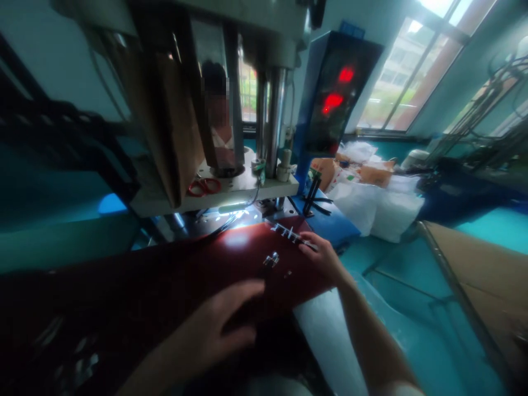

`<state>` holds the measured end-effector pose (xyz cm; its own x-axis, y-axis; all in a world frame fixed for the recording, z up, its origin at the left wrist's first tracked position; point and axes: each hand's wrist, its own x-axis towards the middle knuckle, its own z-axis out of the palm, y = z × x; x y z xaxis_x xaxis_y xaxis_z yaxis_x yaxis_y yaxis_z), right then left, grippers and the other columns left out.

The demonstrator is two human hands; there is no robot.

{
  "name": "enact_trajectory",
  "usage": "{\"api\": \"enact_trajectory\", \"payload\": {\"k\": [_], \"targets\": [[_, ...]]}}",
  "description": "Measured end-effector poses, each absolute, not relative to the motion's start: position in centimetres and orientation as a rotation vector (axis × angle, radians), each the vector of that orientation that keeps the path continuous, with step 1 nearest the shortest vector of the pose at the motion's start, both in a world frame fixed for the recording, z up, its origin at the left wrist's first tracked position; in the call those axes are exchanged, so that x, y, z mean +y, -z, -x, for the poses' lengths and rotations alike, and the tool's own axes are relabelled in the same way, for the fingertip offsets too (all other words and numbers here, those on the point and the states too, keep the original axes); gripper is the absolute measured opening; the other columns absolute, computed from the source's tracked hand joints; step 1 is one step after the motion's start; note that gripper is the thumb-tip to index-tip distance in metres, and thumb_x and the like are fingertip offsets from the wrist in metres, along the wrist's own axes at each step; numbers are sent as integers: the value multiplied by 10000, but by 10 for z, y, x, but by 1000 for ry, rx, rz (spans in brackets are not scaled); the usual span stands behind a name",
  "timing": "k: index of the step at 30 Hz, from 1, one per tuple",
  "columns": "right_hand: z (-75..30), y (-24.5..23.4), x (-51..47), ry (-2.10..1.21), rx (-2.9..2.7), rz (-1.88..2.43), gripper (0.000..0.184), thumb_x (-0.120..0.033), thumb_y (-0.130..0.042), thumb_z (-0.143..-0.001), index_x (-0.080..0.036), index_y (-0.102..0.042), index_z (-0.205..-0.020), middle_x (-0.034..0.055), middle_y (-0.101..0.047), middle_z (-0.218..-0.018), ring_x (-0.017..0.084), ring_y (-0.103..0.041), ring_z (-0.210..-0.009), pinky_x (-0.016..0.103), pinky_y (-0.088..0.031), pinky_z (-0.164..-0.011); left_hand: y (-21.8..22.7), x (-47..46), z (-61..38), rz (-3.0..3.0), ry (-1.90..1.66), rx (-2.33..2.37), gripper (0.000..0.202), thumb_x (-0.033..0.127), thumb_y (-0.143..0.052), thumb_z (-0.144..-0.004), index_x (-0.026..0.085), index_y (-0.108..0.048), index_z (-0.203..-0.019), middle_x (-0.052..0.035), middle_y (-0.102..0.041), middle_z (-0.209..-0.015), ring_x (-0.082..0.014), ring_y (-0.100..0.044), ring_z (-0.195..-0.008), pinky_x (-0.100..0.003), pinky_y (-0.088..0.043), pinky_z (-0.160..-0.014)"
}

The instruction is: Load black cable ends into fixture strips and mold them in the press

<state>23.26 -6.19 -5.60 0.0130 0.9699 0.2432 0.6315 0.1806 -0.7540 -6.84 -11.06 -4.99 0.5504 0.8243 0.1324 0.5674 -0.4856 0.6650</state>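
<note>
My right hand (322,253) pinches the near end of a thin metal strip with several short crosspieces (286,232). The strip slants up and left over the dark red tabletop (231,264), toward the press. Closer to me, my left hand (223,311) hovers with thumb and fingers apart and nothing visible between them; it is slightly blurred. Just beyond its fingertips lies a small cluster of shiny metal pieces (272,259). Tiny bits (287,274) sit to the right of that cluster.
A large press with steel columns (277,121) stands ahead, a lamp (231,208) glowing under its plate. Red-handled scissors (204,187) rest on the plate. A control box (342,93) shows red digits. Blurred metal parts (88,363) lie lower left. White sacks (371,206) stand at right.
</note>
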Motion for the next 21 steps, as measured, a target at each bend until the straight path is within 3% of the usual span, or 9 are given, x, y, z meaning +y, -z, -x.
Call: {"api": "enact_trajectory", "payload": {"k": [3, 5, 10, 14, 21], "targets": [[-217, 81, -22, -182, -1770, 1717, 278, -214, -587, -797, -117, -616, -1056, 118, -655, -1037, 213, -589, -952, 331, -426, -881, 63, -33, 12, -2334, -738, 1051, 649, 443, -488, -835, 211, -291, -1407, -85, -315, -1464, -227, -289, -1344, -385, -281, -1102], [-212, 91, -9, -89, -1805, 1797, 199, -208, -587, -798, -120, -640, -968, 118, -666, -955, 221, -584, -897, 334, -419, -849, 78, 10, -21, -2410, -711, 1133, 725, 474, -509, -815, 167, -252, -1419, -114, -225, -1501, -242, -216, -1374, -407, -262, -1103], [-212, 93, -2, -53, -1792, 1804, 148, -216, -529, -842, -159, -662, -812, 83, -671, -854, 203, -570, -822, 312, -392, -787, 113, 47, -57, -2452, -505, 1384, 768, 572, -453, -808, 176, -224, -1426, -104, -268, -1488, -279, -167, -1386, -483, -235, -1077], [-211, 80, 3, -39, -1754, 1735, 157, -177, -515, -840, -181, -664, -793, 41, -683, -867, 176, -568, -864, 287, -370, -831, 121, 45, -58, -2523, -470, 1437, 758, 636, -390, -802, 174, -305, -1397, -105, -262, -1490, -270, -220, -1368, -459, -195, -1090], [-209, 83, -9, -30, -1570, 1470, 163, -181, -524, -806, -186, -664, -723, 45, -690, -805, 194, -593, -808, 330, -413, -808, 121, 44, -60, -2534, -455, 1466, 802, 654, -374, -797, 179, -247, -1430, -77, -296, -1480, -251, -255, -1352, -425, -183, -1096]]}}
